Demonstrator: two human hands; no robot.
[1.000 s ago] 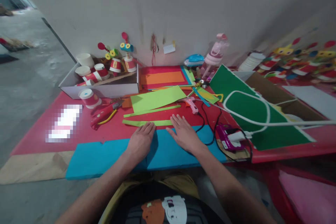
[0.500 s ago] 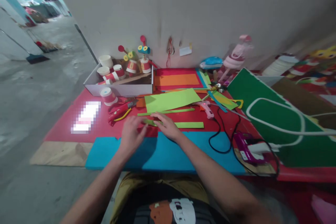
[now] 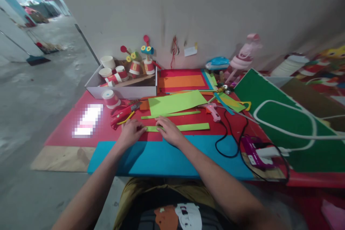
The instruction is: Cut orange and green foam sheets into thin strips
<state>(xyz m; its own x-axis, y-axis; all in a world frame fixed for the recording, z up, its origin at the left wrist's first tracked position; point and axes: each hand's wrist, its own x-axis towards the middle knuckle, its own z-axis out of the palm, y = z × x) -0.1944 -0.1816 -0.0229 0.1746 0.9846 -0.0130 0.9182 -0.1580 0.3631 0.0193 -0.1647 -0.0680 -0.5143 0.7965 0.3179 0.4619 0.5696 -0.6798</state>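
Note:
A light green paper strip (image 3: 194, 127) lies flat across the red table covering, in front of me. My left hand (image 3: 131, 133) pinches its left end between thumb and fingers. Further right along the same strip, my right hand (image 3: 169, 131) has its fingers curled over the paper, with the thumb hidden underneath. Just beyond the hands lies a thinner green strip (image 3: 172, 115), and behind that a wide green sheet (image 3: 176, 103). Red-handled pliers (image 3: 122, 116) rest to the left of my left hand. A pink glue gun (image 3: 214, 111) lies beyond the strip's right end.
A blue sheet (image 3: 172, 158) covers the table's front edge. At the back left stands a white box (image 3: 121, 91) with paper cups and cup figures. A purple power device (image 3: 256, 152), black cord and green board (image 3: 283, 125) occupy the right side. A partition (image 3: 121, 18) rises behind.
My left hand has moved left and down to the strip's end, away from my right hand. The strip between the hands now lies straighter. My right hand has barely moved.

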